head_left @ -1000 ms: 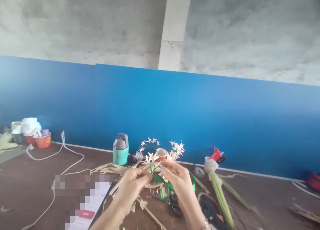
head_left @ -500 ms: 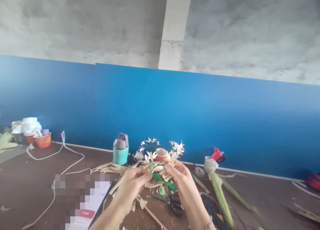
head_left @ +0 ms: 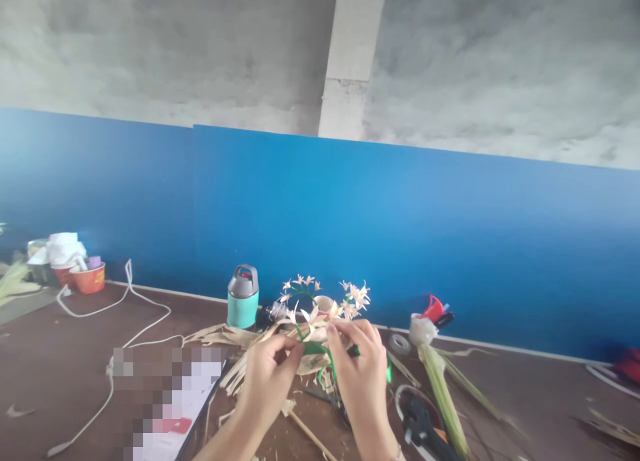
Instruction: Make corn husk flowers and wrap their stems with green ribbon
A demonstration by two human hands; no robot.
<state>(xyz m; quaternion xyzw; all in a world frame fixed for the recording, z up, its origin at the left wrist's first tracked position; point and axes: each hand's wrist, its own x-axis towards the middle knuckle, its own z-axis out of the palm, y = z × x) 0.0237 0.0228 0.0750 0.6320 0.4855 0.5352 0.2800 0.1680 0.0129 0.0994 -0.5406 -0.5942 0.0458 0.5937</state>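
Note:
My left hand (head_left: 275, 364) is closed, thumb and forefinger pinching the green stem of a spray of pale artificial flowers (head_left: 311, 319). Opposite it, my right hand (head_left: 361, 361) is closed in a pinch at the same spray, just below the blossoms; its exact hold is partly hidden by the fingers. A green strip (head_left: 316, 348) runs between the two hands and curls below them. More pale flowers (head_left: 356, 295) show behind my right hand, near a paper cup (head_left: 325, 305). Under the hands lie scissors (head_left: 320, 395), partly covered by my right hand, and a thin stick (head_left: 307, 431).
Dried husks (head_left: 225, 335) spread around the work spot. A turquoise bottle (head_left: 243, 307) stands behind, a tape roll (head_left: 399, 343) and green stalks (head_left: 440, 394) at right. A black tool (head_left: 420, 421) lies front right. White cable (head_left: 150, 341) crosses the left; a blue panel (head_left: 320, 221) bounds the table.
My right hand has turned and moved slightly, now covering more of the scissors. The green strip has shifted, with part showing right of that hand. The near blossoms have tilted.

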